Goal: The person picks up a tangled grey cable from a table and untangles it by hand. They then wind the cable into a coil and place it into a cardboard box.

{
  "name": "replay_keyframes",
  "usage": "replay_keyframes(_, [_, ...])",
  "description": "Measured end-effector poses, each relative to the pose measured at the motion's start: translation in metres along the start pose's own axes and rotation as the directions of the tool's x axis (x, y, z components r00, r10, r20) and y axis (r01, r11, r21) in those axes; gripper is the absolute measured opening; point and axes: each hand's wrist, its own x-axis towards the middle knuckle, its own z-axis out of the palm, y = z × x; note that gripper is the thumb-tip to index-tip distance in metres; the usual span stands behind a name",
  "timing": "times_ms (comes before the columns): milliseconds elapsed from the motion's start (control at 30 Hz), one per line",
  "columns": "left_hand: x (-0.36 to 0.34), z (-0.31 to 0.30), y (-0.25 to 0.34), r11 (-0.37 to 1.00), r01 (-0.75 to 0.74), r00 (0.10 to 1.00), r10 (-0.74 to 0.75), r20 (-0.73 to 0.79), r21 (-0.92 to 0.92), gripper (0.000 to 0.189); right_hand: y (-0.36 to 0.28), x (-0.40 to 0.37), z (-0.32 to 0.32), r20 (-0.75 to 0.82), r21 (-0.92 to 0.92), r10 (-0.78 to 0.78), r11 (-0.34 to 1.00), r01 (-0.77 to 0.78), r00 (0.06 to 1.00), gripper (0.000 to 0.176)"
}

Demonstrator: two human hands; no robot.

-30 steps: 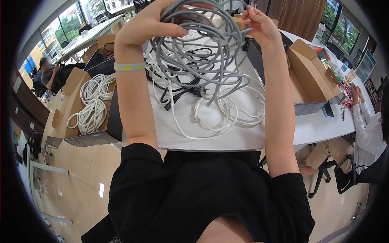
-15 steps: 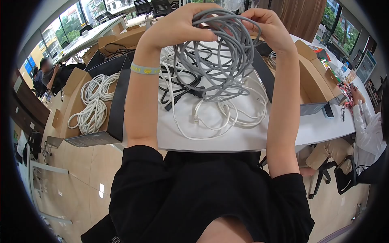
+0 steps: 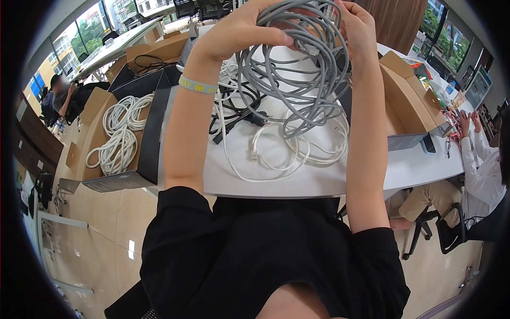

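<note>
A loose coil of grey cable (image 3: 303, 98) hangs in the air above the white table (image 3: 223, 183), its loops partly tangled. My left hand (image 3: 247, 32) grips the top left of the coil, thumb across the strands. At the coil's upper right, my right hand (image 3: 359, 29) has its fingers closed on a strand; some of the fingertips are hidden. Below the coil lie a white network cable (image 3: 276, 179) with a clear plug and black power cords (image 3: 247, 114). More white cable is partly hidden behind the grey loops.
To the left stands an open box (image 3: 93, 175) holding white cable coils (image 3: 119, 138); another box (image 3: 159, 48) with black cable sits behind it. An open cardboard box (image 3: 404, 101) is at my right, near a phone (image 3: 428, 143). A seated person (image 3: 481, 170) works at the far right.
Both hands have lifted the grey coil slightly up and to the right. My right hand has turned, its fingers now higher along the coil's edge.
</note>
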Motion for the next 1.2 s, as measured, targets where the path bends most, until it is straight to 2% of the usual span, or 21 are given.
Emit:
replay_keyframes(133, [0.002,0.004,-0.008,0.991,-0.017,0.999,0.021,0.028,-0.135,0.065,0.012,0.001,0.002,-0.152,-0.063,-0.058,0.997,0.049,0.987,0.022])
replay_keyframes(200, [0.005,0.008,-0.012,0.99,-0.036,0.999,0.038,0.012,-0.134,0.067,0.019,0.004,0.002,-0.169,-0.312,-0.232,0.935,0.171,0.958,0.017])
replay_keyframes(233, [0.006,0.008,-0.014,0.99,-0.055,0.998,0.056,0.0,-0.131,0.068,0.018,0.004,0.0,-0.165,-0.313,-0.233,0.934,0.173,0.958,0.017])
replay_keyframes(300, [0.006,0.005,-0.019,0.992,-0.058,0.998,0.056,-0.019,-0.108,0.066,0.012,0.0,-0.003,-0.025,-0.594,-0.259,0.781,0.194,0.966,0.016])
replay_keyframes(333, [0.005,0.004,-0.02,0.995,-0.057,0.998,0.054,-0.031,-0.085,0.064,0.009,-0.003,-0.002,-0.022,-0.592,-0.255,0.782,0.193,0.967,0.016])
replay_keyframes(400, [0.008,0.009,-0.015,0.996,-0.049,0.998,0.046,-0.041,-0.07,0.059,0.004,-0.008,-0.002,0.175,-0.723,-0.326,0.597,0.346,0.929,0.019])
replay_keyframes(433, [0.01,0.012,-0.012,0.997,-0.046,0.998,0.044,-0.046,-0.056,0.055,0.006,-0.008,-0.003,0.173,-0.724,-0.324,0.599,0.344,0.93,0.019])
replay_keyframes(500, [0.01,0.017,-0.012,0.998,-0.02,0.998,0.017,-0.064,-0.055,0.048,0.007,-0.008,-0.004,0.31,-0.774,-0.258,0.49,0.401,0.915,0.024])
replay_keyframes(567, [0.011,0.018,-0.015,0.999,0.004,0.997,-0.008,-0.081,-0.051,0.042,0.004,-0.009,-0.002,0.319,-0.803,-0.263,0.436,0.407,0.911,0.025])
replay_keyframes(600, [0.012,0.019,-0.016,0.999,-0.02,0.994,0.023,-0.106,0.036,0.038,0.002,-0.01,-0.001,0.332,-0.828,-0.266,0.378,0.415,0.905,0.026])
replay_keyframes(667, [0.013,0.019,-0.014,0.992,-0.041,0.99,0.056,-0.127,0.123,0.034,0.003,-0.009,-0.001,0.324,-0.825,-0.285,0.382,0.417,0.902,0.027])
replay_keyframes(733, [0.013,0.025,0.01,0.968,0.074,0.98,-0.025,-0.197,0.242,0.047,0.006,-0.008,0.0,0.321,-0.821,-0.3,0.385,0.422,0.898,0.028])
replay_keyframes(767, [0.013,0.024,0.01,0.968,0.074,0.98,-0.026,-0.199,0.24,0.047,0.008,-0.007,0.002,0.307,-0.791,-0.322,0.437,0.428,0.896,0.028])
replay_keyframes(833, [0.014,0.023,0.009,0.935,0.012,0.975,0.068,-0.211,0.355,0.046,0.007,-0.009,0.003,0.295,-0.758,-0.34,0.486,0.435,0.893,0.029])
replay_keyframes(900, [0.013,0.024,0.009,0.948,0.013,0.972,0.063,-0.228,0.318,0.046,0.0,-0.012,0.003,0.309,-0.704,-0.263,0.583,0.406,0.914,0.03])
replay_keyframes(967, [0.013,0.023,0.005,0.96,0.012,0.967,0.061,-0.247,0.281,0.046,-0.012,-0.016,0.003,0.333,-0.75,-0.198,0.537,0.386,0.922,0.031])
replay_keyframes(1033, [0.014,0.022,0.0,0.978,-0.066,0.966,0.113,-0.232,0.199,0.042,-0.013,-0.012,-0.001,0.352,-0.791,-0.132,0.487,0.37,0.927,0.032])
replay_keyframes(1067, [0.013,0.022,-0.002,0.977,-0.067,0.965,0.114,-0.235,0.2,0.042,-0.008,-0.008,-0.005,0.332,-0.801,-0.114,0.489,0.344,0.936,0.031])
replay_keyframes(1133, [0.011,0.024,0.0,0.928,0.045,0.98,0.03,-0.195,0.37,0.031,-0.006,-0.008,-0.006,0.312,-0.811,-0.095,0.492,0.317,0.945,0.031])
replay_keyframes(1167, [0.011,0.024,-0.001,0.929,0.046,0.98,0.029,-0.195,0.368,0.031,-0.004,-0.009,-0.008,0.211,-0.82,-0.089,0.526,0.226,0.973,0.028])
replay_keyframes(1200, [0.012,0.025,-0.003,0.944,-0.042,0.983,0.098,-0.154,0.328,0.03,-0.005,-0.01,-0.008,0.109,-0.818,-0.082,0.559,0.136,0.991,0.026])
